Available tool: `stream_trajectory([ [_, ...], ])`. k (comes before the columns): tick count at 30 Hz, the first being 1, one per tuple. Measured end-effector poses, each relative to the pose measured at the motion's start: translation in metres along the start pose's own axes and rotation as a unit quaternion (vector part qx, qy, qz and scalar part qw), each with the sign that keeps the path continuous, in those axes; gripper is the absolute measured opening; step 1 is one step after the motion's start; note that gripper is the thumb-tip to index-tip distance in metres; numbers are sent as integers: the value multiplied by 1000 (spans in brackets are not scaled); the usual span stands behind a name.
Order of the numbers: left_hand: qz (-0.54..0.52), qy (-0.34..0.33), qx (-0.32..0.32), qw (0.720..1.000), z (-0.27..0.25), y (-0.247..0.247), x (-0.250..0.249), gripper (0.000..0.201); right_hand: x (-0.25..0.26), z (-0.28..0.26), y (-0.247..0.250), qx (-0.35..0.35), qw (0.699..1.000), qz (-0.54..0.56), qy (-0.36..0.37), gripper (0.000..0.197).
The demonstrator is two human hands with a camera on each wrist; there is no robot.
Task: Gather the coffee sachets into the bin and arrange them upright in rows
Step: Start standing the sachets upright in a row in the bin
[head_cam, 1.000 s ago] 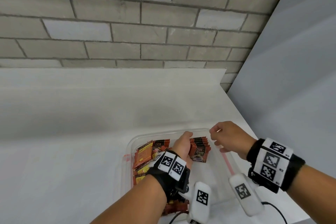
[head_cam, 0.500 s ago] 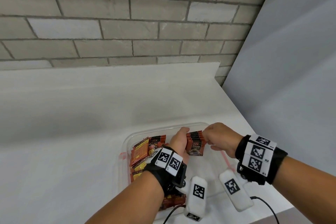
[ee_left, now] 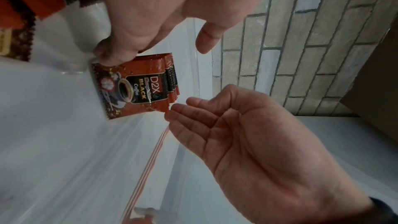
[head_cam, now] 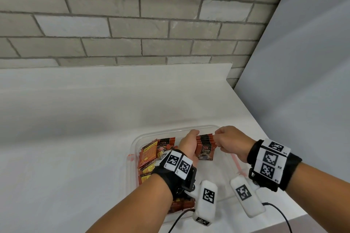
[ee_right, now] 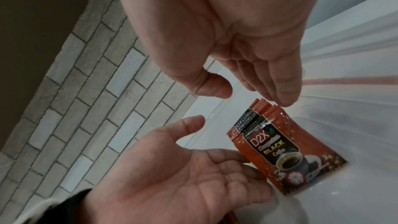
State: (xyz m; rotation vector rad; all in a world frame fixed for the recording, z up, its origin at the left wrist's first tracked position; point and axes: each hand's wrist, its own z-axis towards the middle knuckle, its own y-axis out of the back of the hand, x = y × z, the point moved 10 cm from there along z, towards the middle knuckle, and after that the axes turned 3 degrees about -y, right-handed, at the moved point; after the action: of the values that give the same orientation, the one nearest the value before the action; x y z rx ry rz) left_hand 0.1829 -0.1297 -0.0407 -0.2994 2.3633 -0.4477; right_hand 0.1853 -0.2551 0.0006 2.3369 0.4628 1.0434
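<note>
A clear plastic bin (head_cam: 132, 149) sits on the white table. At its far right end a row of red-and-black coffee sachets (head_cam: 205, 147) stands upright, label facing me. My left hand (head_cam: 189, 143) lies flat against the row's left side with the thumb free, as the right wrist view shows (ee_right: 193, 173). My right hand (head_cam: 226, 138) touches the row's right top corner with nearly straight fingertips (ee_left: 178, 113). Neither hand grips a sachet. Several loose sachets (head_cam: 149, 155) lie jumbled along the bin's left side.
The white table (head_cam: 94, 128) runs to a brick wall (head_cam: 132, 24) behind and ends close to the bin's right side, by a grey panel (head_cam: 303, 81). A pink latch (head_cam: 235, 162) sits on the bin's right wall. Cables trail from my wrists at the near edge.
My right hand has moved left from the bin's right rim to the upright row and now touches it. My left hand has stayed against the row's left side.
</note>
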Motion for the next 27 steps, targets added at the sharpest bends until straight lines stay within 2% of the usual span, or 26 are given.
stream_trajectory([
  [2, 10, -11, 7, 1000, -13, -1, -7, 18, 6, -5, 5, -14, 998, -51, 28, 40],
  [3, 22, -19, 21, 999, -21, -2, -13, 15, 14, -12, 6, -20, 995, -88, 50, 44],
  [6, 58, -66, 61, 994, -42, 2, -46, 30, 41, -31, 2, -12, 979, -159, 130, 36],
  [8, 84, -122, 76, 986, -52, 18, -79, 23, 54, -40, -8, 9, 974, -162, 158, 33],
  [10, 123, -176, 59, 975, -62, 48, -111, 23, 64, -45, -22, 28, 972, -159, 172, 35],
  [13, 202, -222, 10, 954, -75, 106, -143, 30, 72, -49, -52, 61, 956, -220, 183, 37],
  [16, 265, -218, -50, 938, -77, 160, -144, 25, 77, -49, -79, 87, 938, -274, 193, 45],
  [18, 306, -197, -68, 929, -72, 182, -128, 24, 84, -49, -89, 85, 935, -281, 196, 45],
  [21, 327, -160, -44, 930, -61, 188, -97, 30, 95, -48, -106, 93, 944, -250, 195, 52],
  [24, 314, -153, -28, 937, -54, 184, -81, 35, 98, -51, -126, 118, 944, -252, 177, 65],
  [27, 284, -161, -28, 945, -50, 184, -80, 34, 104, -55, -138, 127, 933, -281, 188, 42],
])
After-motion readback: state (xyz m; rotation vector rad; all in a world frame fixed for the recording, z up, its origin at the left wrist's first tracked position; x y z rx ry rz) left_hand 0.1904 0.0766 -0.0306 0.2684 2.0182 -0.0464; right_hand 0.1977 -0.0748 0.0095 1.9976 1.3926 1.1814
